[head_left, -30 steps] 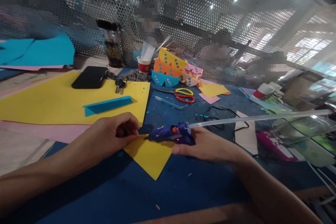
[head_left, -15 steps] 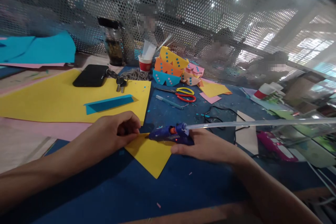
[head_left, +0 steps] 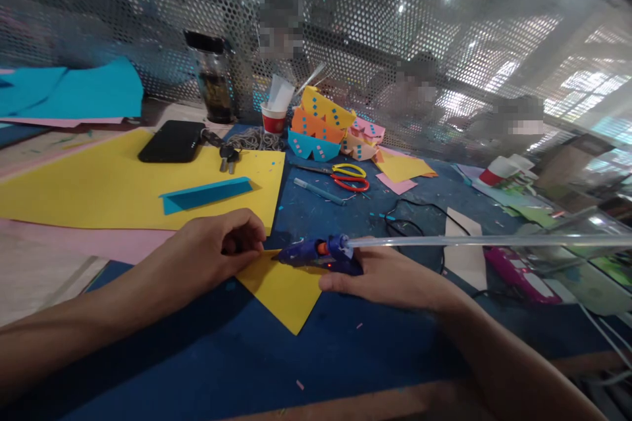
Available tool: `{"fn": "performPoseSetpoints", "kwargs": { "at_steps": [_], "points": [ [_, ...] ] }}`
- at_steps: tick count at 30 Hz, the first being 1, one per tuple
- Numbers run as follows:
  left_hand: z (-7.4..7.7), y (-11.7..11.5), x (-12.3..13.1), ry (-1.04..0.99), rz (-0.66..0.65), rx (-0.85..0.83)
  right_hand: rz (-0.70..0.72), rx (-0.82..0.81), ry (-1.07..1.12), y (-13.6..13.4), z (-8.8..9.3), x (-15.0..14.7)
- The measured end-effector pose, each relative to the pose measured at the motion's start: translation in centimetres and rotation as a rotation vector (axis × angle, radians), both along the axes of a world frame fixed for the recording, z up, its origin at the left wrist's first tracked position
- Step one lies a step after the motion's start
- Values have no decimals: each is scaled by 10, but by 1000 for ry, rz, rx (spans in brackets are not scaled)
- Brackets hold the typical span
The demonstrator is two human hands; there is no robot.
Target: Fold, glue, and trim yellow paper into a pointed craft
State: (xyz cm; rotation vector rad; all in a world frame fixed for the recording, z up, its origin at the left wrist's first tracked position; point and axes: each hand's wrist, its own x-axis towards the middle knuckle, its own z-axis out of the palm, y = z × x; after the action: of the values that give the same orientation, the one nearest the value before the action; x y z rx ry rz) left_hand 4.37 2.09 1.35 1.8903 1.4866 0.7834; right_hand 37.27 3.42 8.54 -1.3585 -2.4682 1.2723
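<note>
A blue hot glue gun (head_left: 320,255) with a long clear glue stick (head_left: 469,241) out of its back is gripped in my right hand (head_left: 388,274). Its nozzle points left, along the upper edge of a folded yellow paper (head_left: 289,293) that lies corner-down on the blue tabletop. My left hand (head_left: 224,245) pinches the paper's upper left corner between thumb and fingers. A small red light glows on the gun's side. Just behind my left hand, a folded blue paper strip (head_left: 207,196) rests on a large yellow sheet (head_left: 89,191).
Scissors (head_left: 349,177) and a capped pen-like tool (head_left: 318,191) lie behind the gun. Farther back stand folded paper shapes (head_left: 316,125), a paper cup (head_left: 274,118) and a dark bottle (head_left: 214,82). A black phone (head_left: 172,141) and keys (head_left: 230,159) are at left, a magenta power strip (head_left: 521,276) at right.
The glue gun has slid slightly left along the paper's upper edge, and its glue stick has dipped a little at the right. My left hand keeps its pinch.
</note>
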Motion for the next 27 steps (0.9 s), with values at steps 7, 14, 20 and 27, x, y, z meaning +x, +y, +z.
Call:
{"fn": "performPoseSetpoints", "kwargs": {
  "at_steps": [7,14,20,27],
  "points": [
    [-2,-1,-2,15,-3,-2,10,6,22,0,2,2],
    [-4,0,-3,39,8,12,21,5,6,0,3,3],
    [-5,1,-5,34,15,14,12,15,21,1,2,7],
    [-8,-1,-8,34,4,10,18,26,26,3,6,11]
  ]
}}
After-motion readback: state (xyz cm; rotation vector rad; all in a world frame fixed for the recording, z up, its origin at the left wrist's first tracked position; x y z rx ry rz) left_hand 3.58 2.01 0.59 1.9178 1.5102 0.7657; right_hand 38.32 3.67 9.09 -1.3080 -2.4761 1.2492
